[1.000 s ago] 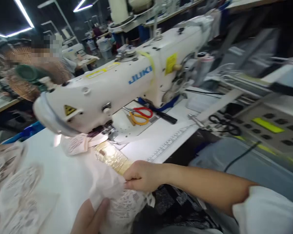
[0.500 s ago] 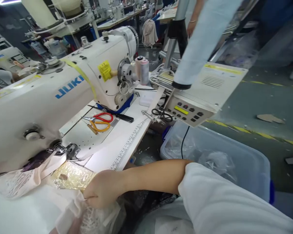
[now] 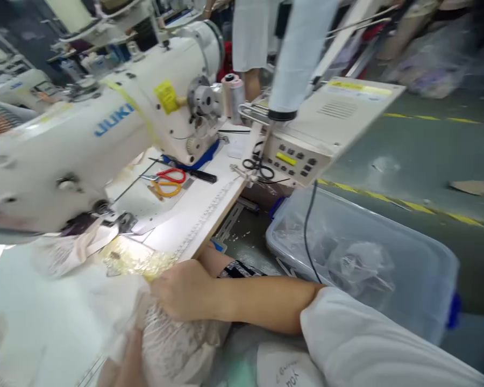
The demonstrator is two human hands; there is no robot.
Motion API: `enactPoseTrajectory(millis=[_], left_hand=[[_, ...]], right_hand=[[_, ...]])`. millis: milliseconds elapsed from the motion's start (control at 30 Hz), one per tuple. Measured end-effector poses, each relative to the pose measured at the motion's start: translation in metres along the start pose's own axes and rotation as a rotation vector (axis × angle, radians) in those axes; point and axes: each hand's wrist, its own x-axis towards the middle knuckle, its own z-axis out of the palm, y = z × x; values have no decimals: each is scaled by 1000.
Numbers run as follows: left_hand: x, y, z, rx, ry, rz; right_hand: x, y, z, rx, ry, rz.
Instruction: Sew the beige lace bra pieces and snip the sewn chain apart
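Observation:
A bunch of pale pink lace fabric hangs over the table's front edge. My right hand is closed on its upper part, thumb side hidden. My left hand, low in the view and blurred, grips the left side of the same fabric. Beyond my right hand lies a shiny, yellowish taped plate on the sewing bed. More pink fabric with a lace edge runs under the presser foot of the white sewing machine.
Red- and orange-handled scissors and a black-handled screwdriver lie behind the needle area. A control box is at the table's right end, beside thread cones. Below right stands a clear plastic bin holding plastic bags. A person stands behind.
The view has shifted, and the machine sits higher at the left. My hands have drawn the lace fabric up, so more of its bunch shows beneath my right hand.

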Motion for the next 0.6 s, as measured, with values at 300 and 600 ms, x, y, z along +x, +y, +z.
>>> enactPoseTrajectory(millis=[300, 600], left_hand=[[5, 18, 21, -607, 3, -312], [18, 22, 12, -850, -114, -340]], right_hand=[[5, 27, 3, 107, 37, 110], [-24, 44, 6, 950, 14, 432]])
